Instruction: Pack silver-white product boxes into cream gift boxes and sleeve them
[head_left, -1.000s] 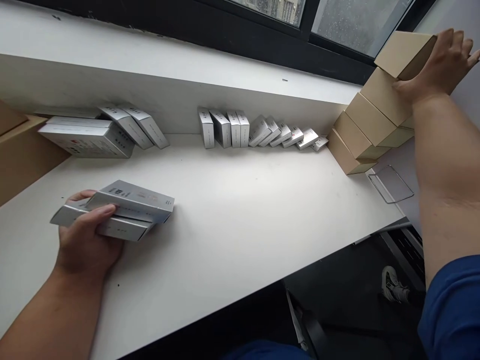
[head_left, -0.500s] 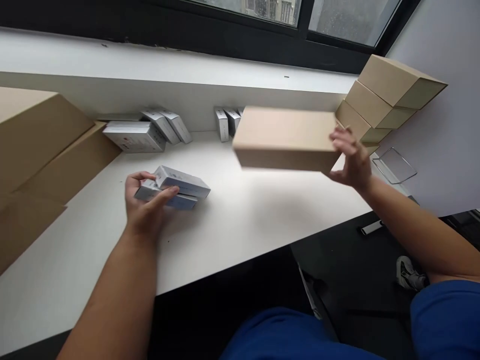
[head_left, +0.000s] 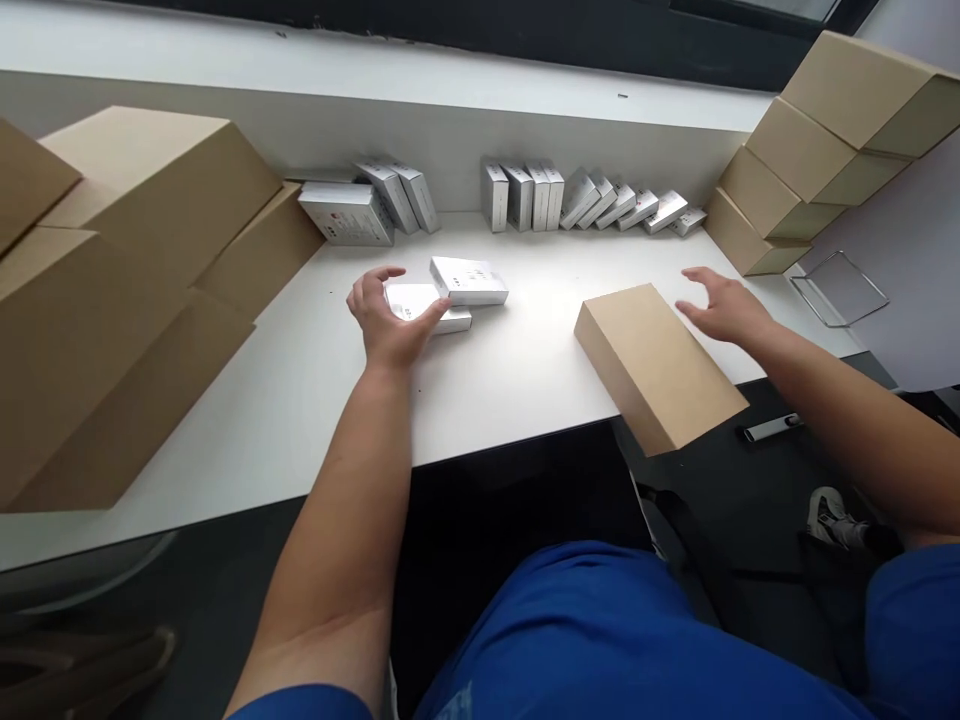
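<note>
Two small white boxes lie on the white table: a nearer box [head_left: 451, 321] and a farther box [head_left: 471, 281], partly overlapping in view. Around the left end of the nearer one is my left hand [head_left: 391, 315], thumb and fingers apart; whether the fingertips touch it I cannot tell. A brown cardboard box [head_left: 664, 365] rests closed on the table, its near end sticking out past the front edge. Just right of it, my right hand [head_left: 724, 305] hovers with fingers spread and nothing in them.
Large brown cartons [head_left: 150, 210] are piled at the left. Several white boxes [head_left: 517, 197] lean in a row along the back ledge, with more white boxes [head_left: 360, 212] left of them. Brown boxes [head_left: 802, 190] stand stacked at the right, near a wire stand [head_left: 847, 290].
The brown box has gone from the air onto the table, and my right hand has let go of it. My left hand has put down the two white boxes and loosened. The view has shifted.
</note>
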